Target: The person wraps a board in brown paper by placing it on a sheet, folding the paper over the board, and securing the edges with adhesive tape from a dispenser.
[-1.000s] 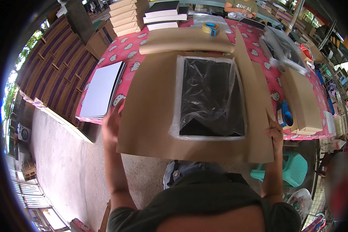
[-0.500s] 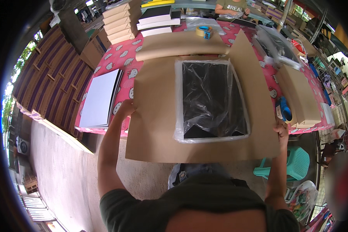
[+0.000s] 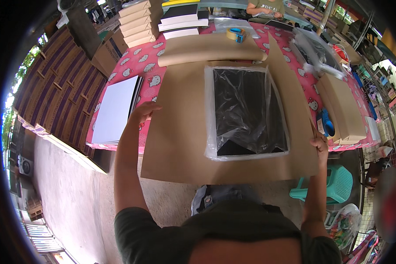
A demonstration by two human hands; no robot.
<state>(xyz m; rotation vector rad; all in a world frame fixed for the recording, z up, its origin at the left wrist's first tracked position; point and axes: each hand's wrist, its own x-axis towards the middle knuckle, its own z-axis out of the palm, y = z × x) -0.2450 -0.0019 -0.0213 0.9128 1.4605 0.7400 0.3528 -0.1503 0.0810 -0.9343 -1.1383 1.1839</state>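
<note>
A large brown paper sheet [image 3: 180, 132] lies on the table, its near edge hanging past the table's front. On it rests a flat black rectangular item [image 3: 246, 110] in a clear plastic sleeve [image 3: 210, 132]. At the sheet's left edge is my left hand [image 3: 144, 111], its fingers apart, one reaching over the paper. My right hand [image 3: 320, 145] pinches the sheet's right edge close to the near corner. A blue tape dispenser [image 3: 326, 123] sits just beyond my right hand. What the fingers do under the paper is hidden.
White boards [image 3: 114, 110] lie left on the pink tablecloth [image 3: 152, 81]. A brown paper roll [image 3: 211, 49] and a tape dispenser [image 3: 236, 34] are at the back. Wrapped brown packages [image 3: 341, 108] lie right, above a green stool [image 3: 334, 185]. Another person [image 3: 266, 8] is across the table.
My left hand has moved away from me along the sheet's left edge, its fingers now more spread. The sheet and sleeved item appear slightly further right; my right hand keeps its pinch.
</note>
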